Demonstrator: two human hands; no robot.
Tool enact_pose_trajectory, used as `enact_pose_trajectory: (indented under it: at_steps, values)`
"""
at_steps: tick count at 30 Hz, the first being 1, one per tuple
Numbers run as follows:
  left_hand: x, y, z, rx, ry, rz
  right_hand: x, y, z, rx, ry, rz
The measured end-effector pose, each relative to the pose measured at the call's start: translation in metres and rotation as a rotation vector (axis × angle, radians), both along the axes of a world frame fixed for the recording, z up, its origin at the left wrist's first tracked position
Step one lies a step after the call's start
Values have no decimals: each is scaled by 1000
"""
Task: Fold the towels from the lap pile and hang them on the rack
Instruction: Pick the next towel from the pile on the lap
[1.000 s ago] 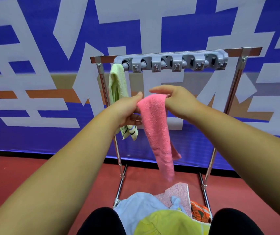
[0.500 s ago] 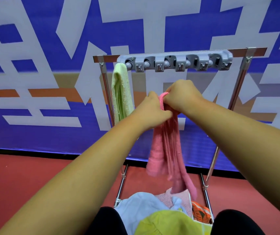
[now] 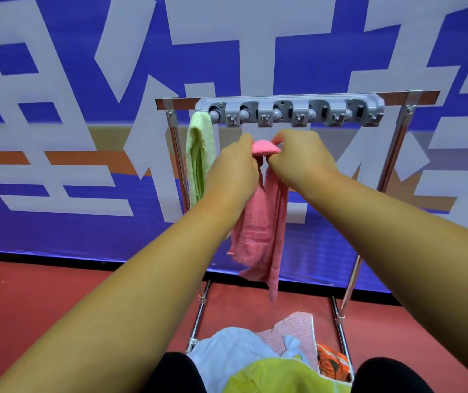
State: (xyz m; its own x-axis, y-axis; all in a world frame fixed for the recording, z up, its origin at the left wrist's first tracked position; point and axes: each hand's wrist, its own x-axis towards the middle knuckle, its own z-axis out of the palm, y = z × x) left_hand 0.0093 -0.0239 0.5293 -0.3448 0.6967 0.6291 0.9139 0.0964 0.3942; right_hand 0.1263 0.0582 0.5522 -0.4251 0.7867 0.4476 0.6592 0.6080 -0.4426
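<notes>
Our left hand (image 3: 234, 163) and right hand (image 3: 298, 154) pinch the pink towel (image 3: 264, 222) at its folded top, where this soft, light, limp cloth is best gripped.

The rack (image 3: 392, 165) stands before the banner (image 3: 85, 114). A hung towel (image 3: 198, 160) drapes at its clip bar's (image 3: 289, 110) left end. Just below the bar, the left hand (image 3: 234, 165) and right hand (image 3: 300, 157) hold a second towel (image 3: 261, 222). The towel pile (image 3: 235, 353) lies on the lap (image 3: 176, 375).

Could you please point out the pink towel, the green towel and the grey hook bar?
pink towel (image 3: 258, 222): head view, middle of its hanging part.
green towel (image 3: 198, 160): head view, upper half of its drape.
grey hook bar (image 3: 300, 120): head view, middle clip.
</notes>
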Motion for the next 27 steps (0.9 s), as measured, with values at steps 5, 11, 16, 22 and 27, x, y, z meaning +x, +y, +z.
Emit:
enact_pose_trajectory:
  at_steps: [5, 11, 16, 22, 27]
  values:
    - [-13, -16, 22, 6, 69, 88, -2, 0, -24, 4, -73, -63]
    - [-52, -32, 39, -6, 113, 248, -11, -2, -10, 1, -62, -57]
    - [-83, -43, 65, 13, 194, 337, -37, -4, 24, 112, -38, -19]
    - [-124, -44, 99, -13, 339, 422, -71, -5, 58, 250, -85, 16]
    - [-151, -32, 111, -73, 428, 470, -98, 4, 74, 297, -153, 8]
